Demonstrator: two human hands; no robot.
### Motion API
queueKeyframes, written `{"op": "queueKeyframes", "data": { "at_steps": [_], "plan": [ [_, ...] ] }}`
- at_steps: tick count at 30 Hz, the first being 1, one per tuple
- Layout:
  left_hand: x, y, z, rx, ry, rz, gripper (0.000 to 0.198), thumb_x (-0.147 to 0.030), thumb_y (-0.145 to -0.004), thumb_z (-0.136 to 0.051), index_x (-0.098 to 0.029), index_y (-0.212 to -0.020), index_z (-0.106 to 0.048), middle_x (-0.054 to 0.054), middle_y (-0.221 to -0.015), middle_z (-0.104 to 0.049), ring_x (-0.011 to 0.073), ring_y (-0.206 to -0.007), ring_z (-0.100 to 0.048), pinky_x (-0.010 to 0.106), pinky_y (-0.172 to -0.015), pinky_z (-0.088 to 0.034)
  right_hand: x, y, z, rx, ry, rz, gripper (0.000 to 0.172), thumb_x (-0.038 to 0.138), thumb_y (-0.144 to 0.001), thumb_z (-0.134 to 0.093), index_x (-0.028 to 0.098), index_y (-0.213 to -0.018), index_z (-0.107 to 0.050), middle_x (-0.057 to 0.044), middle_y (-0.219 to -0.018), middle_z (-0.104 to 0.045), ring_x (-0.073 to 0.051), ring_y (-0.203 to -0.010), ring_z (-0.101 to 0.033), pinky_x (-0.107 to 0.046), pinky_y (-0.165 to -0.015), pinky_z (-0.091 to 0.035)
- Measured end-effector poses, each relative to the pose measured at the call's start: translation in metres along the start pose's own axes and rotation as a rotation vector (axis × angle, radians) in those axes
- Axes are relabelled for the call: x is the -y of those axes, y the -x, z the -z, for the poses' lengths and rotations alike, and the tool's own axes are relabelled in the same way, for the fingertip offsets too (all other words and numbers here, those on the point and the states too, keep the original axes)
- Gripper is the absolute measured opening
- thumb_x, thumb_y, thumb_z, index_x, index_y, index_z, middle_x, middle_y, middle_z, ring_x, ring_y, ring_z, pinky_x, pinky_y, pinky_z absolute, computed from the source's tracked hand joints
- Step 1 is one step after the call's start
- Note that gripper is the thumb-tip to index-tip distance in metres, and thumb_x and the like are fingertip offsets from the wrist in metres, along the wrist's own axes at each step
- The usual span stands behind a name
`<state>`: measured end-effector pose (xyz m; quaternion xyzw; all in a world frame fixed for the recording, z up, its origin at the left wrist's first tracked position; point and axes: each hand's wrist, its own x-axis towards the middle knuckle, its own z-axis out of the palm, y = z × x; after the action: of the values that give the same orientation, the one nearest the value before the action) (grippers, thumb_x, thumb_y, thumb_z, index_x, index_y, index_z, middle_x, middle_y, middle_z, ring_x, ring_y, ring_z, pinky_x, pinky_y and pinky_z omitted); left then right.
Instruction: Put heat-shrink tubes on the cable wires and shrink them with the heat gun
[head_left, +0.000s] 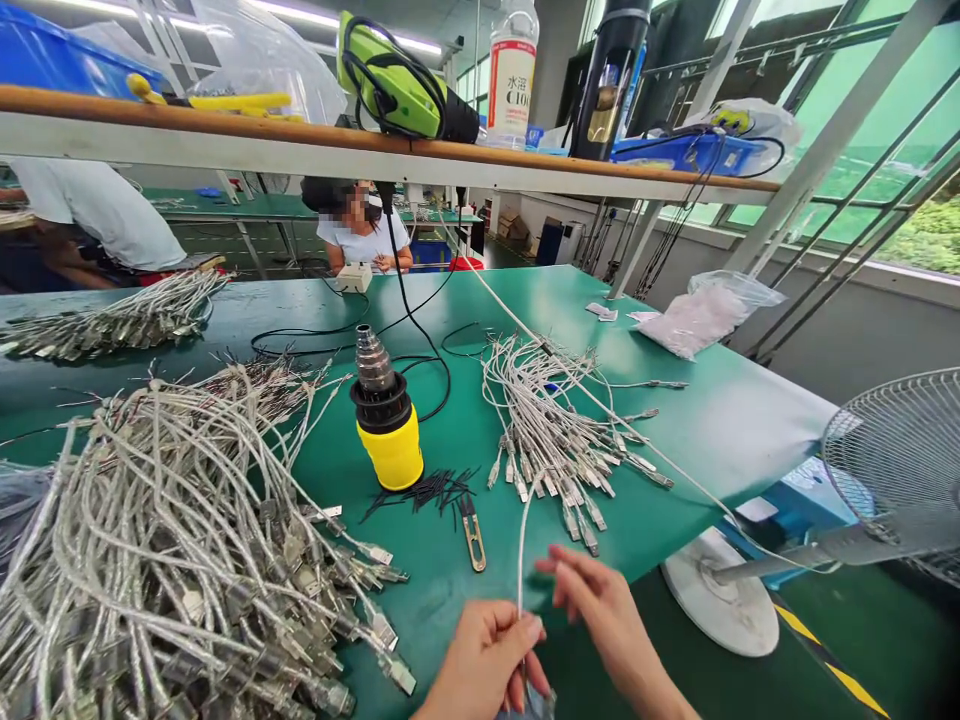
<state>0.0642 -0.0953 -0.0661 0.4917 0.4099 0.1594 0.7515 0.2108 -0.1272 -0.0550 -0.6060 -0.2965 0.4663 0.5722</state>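
My left hand is at the bottom of the view, gripping a thin silver-grey USB cable that rises from its fingers. My right hand is to the right of it, fingers apart, with the fingertips close to the cable and nothing held. In front of me, a pair of yarn snips lies on the green workbench beside loose black sleeve pieces. An upright heat gun with a yellow base stands beyond them. Heaps of silver-grey USB cables lie to my left, and a smaller bundle lies ahead.
A further cable bundle lies at the far left of the bench. A plastic bag of white parts lies at the back right. A pedestal fan stands off the right edge. A shelf crosses overhead, and a co-worker sits beyond the bench.
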Motion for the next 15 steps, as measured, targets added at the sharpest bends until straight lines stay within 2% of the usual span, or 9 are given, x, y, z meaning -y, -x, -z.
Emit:
{"op": "queueKeyframes", "data": {
  "at_steps": [1,3,6,8,10,12,15],
  "plan": [
    [0.005,0.006,0.002,0.013,-0.027,-0.001,0.049,-0.063,-0.07,-0.052,-0.014,-0.069,-0.057,0.004,-0.051,-0.063,0.0072,-0.033,-0.038,0.021,-0.036,-0.024,0.009,-0.014,-0.004,-0.011,-0.041,-0.018,0.042,0.046,-0.07,-0.072,0.014,-0.097,-0.069,-0.007,-0.077,-0.071,-0.011,-0.05,-0.051,-0.02,-0.041,-0.037],
    [0.013,0.014,0.005,0.04,-0.085,-0.011,0.05,-0.064,-0.068,-0.054,-0.014,-0.065,-0.059,0.004,-0.053,-0.062,0.0079,-0.038,-0.04,0.021,-0.04,-0.025,0.021,-0.039,-0.016,0.004,-0.114,-0.046,0.044,0.049,-0.07,-0.07,0.012,-0.094,-0.068,-0.008,-0.075,-0.07,-0.007,-0.044,-0.044,-0.017,-0.036,-0.031],
    [0.023,0.018,0.01,0.059,-0.175,-0.034,0.053,-0.065,-0.065,-0.057,-0.013,-0.057,-0.062,0.002,-0.049,-0.055,0.0085,-0.041,-0.036,0.023,-0.043,-0.023,0.026,-0.061,-0.037,0.046,-0.189,-0.071,0.043,0.048,-0.067,-0.073,0.011,-0.089,-0.065,-0.006,-0.073,-0.069,-0.003,-0.041,-0.037,-0.015,-0.034,-0.024],
    [0.027,0.019,0.011,0.055,-0.227,-0.049,0.053,-0.064,-0.064,-0.058,-0.013,-0.052,-0.063,-0.001,-0.044,-0.048,0.009,-0.041,-0.032,0.025,-0.044,-0.022,0.024,-0.065,-0.05,0.064,-0.209,-0.088,0.04,0.043,-0.063,-0.077,0.011,-0.084,-0.063,0.0,-0.062,-0.064,-0.001,-0.038,-0.033,-0.013,-0.032,-0.021],
    [0.029,0.02,0.012,0.051,-0.263,-0.061,0.049,-0.061,-0.064,-0.06,-0.014,-0.05,-0.064,-0.002,-0.042,-0.044,0.0097,-0.041,-0.032,0.027,-0.047,-0.025,0.021,-0.064,-0.058,0.08,-0.212,-0.119,0.037,0.04,-0.061,-0.08,0.013,-0.074,-0.059,0.008,-0.047,-0.052,0.0,-0.033,-0.027,-0.012,-0.03,-0.016],
    [0.029,0.023,0.014,0.077,-0.321,-0.089,0.044,-0.057,-0.067,-0.06,-0.016,-0.049,-0.066,-0.002,-0.044,-0.049,0.012,-0.043,-0.039,0.029,-0.055,-0.032,0.016,-0.061,-0.062,0.103,-0.211,-0.163,0.037,0.04,-0.061,-0.079,0.014,-0.066,-0.054,0.011,-0.042,-0.043,0.001,-0.03,-0.025,-0.012,-0.028,-0.013],
    [0.029,0.028,0.017,0.171,-0.443,-0.149,0.044,-0.053,-0.076,-0.053,-0.021,-0.049,-0.066,0.001,-0.052,-0.059,0.0183,-0.055,-0.053,0.03,-0.064,-0.036,0.006,-0.056,-0.066,0.131,-0.227,-0.211,0.037,0.038,-0.061,-0.08,0.014,-0.065,-0.052,0.01,-0.04,-0.046,-0.001,-0.03,-0.031,-0.011,-0.028,-0.019]
  ]
}}
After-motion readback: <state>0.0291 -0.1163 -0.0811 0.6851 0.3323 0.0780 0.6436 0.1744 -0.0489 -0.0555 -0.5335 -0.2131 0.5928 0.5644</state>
